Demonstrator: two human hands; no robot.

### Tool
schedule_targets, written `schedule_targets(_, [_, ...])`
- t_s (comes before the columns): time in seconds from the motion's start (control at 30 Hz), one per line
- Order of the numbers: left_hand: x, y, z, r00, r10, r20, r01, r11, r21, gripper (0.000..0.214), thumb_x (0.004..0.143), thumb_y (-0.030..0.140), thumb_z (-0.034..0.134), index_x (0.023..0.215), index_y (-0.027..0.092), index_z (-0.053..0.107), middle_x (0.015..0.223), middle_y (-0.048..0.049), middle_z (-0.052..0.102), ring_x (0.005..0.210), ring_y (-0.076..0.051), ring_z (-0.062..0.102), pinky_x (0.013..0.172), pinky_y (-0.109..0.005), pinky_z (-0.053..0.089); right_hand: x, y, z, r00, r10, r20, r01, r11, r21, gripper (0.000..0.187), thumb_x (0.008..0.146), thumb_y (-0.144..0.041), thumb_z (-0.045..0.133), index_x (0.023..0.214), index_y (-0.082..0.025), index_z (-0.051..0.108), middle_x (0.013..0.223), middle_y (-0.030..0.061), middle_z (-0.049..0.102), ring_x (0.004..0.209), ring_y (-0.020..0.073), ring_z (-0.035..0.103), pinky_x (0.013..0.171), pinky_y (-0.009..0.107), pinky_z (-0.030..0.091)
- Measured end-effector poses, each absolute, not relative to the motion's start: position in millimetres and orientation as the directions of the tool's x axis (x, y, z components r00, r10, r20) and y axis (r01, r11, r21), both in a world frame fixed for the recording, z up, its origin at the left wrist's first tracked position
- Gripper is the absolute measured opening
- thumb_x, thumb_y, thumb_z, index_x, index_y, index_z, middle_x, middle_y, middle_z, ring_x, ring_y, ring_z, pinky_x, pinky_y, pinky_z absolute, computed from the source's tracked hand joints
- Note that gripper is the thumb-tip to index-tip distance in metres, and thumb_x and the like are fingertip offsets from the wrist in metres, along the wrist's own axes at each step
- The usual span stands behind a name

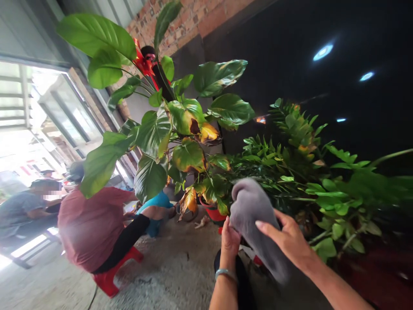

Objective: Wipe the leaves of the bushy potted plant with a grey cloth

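Note:
A soft grey plush piece (pixel 253 211), long and rounded with a curled lump at its upper end, is held up in front of me. Its exact kind is unclear, and its lower end is blurred. My left hand (pixel 230 241), with a pale bangle at the wrist, grips its left edge, fingers partly hidden behind it. On the other side my right hand (pixel 287 234) holds it, thumb laid across the front and fingers behind.
A large potted plant (pixel 155 133) with partly yellowed leaves stands ahead in a red pot (pixel 213 212). More leafy plants (pixel 290 159) crowd the right. At left, a person in a reddish shirt (pixel 87 224) sits on a red stool (pixel 109 275); other people are beyond.

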State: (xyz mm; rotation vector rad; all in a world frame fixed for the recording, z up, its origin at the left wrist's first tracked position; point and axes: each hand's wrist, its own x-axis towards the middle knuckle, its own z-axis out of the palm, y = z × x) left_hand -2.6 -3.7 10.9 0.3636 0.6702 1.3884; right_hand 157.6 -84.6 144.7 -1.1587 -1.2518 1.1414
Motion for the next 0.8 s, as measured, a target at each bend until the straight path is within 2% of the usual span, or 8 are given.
schedule_targets(0.1, [0.2,-5.2,13.5,0.029,0.966,-0.255,-0.784,0.181,0.593,0.026,0.075,0.038,0.071,0.076,0.013,0.073,0.079,-0.0087,0.071,0.075,-0.021,0.064,0.081,-0.034,0.046,164.6,-68.7,136.1,0.181,0.974,-0.136,-0.193,-0.100,-0.976,0.036,0.052,-0.047,0.070,0.076,-0.020,0.068,0.064,0.0053,0.074,0.072,0.0312,0.071,0.066,0.039,0.056])
schedule_targets(0.2, [-2.7,-5.7,15.2,0.017,0.958,-0.288,-0.803,0.185,0.566,0.023,0.076,0.035,0.071,0.077,0.012,0.073,0.079,-0.0082,0.071,0.072,-0.019,0.063,0.076,-0.032,0.045,170.3,-78.0,93.4,0.129,0.908,-0.398,-0.323,-0.341,-0.883,0.031,0.053,-0.052,0.065,0.066,-0.023,0.066,0.057,0.0083,0.073,0.074,0.0350,0.073,0.064,0.042,0.058])
schedule_targets(0.27, [-5.1,-4.6,14.0,0.015,0.957,-0.289,-0.806,0.182,0.563,0.022,0.076,0.033,0.070,0.077,0.012,0.073,0.079,-0.0080,0.072,0.071,-0.019,0.064,0.074,-0.031,0.045,171.0,-95.7,69.2,0.107,0.860,-0.499,-0.336,-0.441,-0.832,0.032,0.054,-0.055,0.062,0.062,-0.024,0.066,0.058,0.0107,0.073,0.079,0.0364,0.074,0.069,0.043,0.059])
schedule_targets(0.4, [-5.8,-0.5,6.5,-0.002,0.961,-0.278,-0.808,0.162,0.566,0.020,0.071,0.033,0.076,0.073,0.014,0.072,0.075,-0.0061,0.072,0.075,-0.021,0.065,0.080,-0.034,0.046,164.5,-119.7,82.8,0.151,0.860,-0.488,-0.351,-0.414,-0.840,0.035,0.053,-0.052,0.069,0.071,-0.022,0.070,0.068,0.0093,0.078,0.084,0.0344,0.074,0.072,0.040,0.059])
schedule_targets(0.5, [-3.6,0.5,3.0,0.002,0.962,-0.272,-0.801,0.165,0.575,0.022,0.068,0.035,0.078,0.070,0.014,0.071,0.073,-0.0064,0.072,0.077,-0.022,0.066,0.085,-0.036,0.046,159.2,-106.0,132.6,0.105,0.933,-0.343,-0.403,-0.276,-0.873,0.039,0.050,-0.046,0.075,0.078,-0.020,0.070,0.067,0.0066,0.078,0.074,0.0324,0.074,0.063,0.038,0.057])
schedule_targets(0.6, [-2.9,-0.6,5.2,0.035,0.963,-0.267,-0.783,0.192,0.591,0.024,0.069,0.037,0.076,0.071,0.014,0.072,0.075,-0.0078,0.073,0.074,-0.022,0.066,0.084,-0.037,0.047,157.5,-79.4,162.5,0.148,0.960,-0.240,-0.471,-0.145,-0.870,0.032,0.049,-0.040,0.075,0.074,-0.022,0.067,0.061,0.0045,0.075,0.070,0.0315,0.073,0.062,0.038,0.057])
schedule_targets(0.7, [-4.4,-1.1,8.4,0.043,0.965,-0.259,-0.773,0.196,0.603,0.025,0.072,0.038,0.074,0.076,0.013,0.073,0.076,-0.0080,0.073,0.072,-0.021,0.066,0.081,-0.035,0.048,154.1,-70.1,143.9,0.072,0.905,-0.420,-0.523,-0.324,-0.788,0.021,0.052,-0.041,0.069,0.061,-0.024,0.062,0.052,0.0073,0.071,0.072,0.0357,0.073,0.063,0.044,0.058])
schedule_targets(0.8, [-6.3,-1.5,6.9,0.034,0.968,-0.249,-0.766,0.185,0.615,0.028,0.070,0.040,0.076,0.078,0.014,0.073,0.078,-0.0081,0.074,0.079,-0.023,0.068,0.085,-0.036,0.049,145.7,-88.8,103.4,0.083,0.839,-0.538,-0.496,-0.434,-0.752,0.020,0.054,-0.044,0.067,0.056,-0.025,0.062,0.057,0.0103,0.074,0.084,0.0379,0.073,0.069,0.046,0.059])
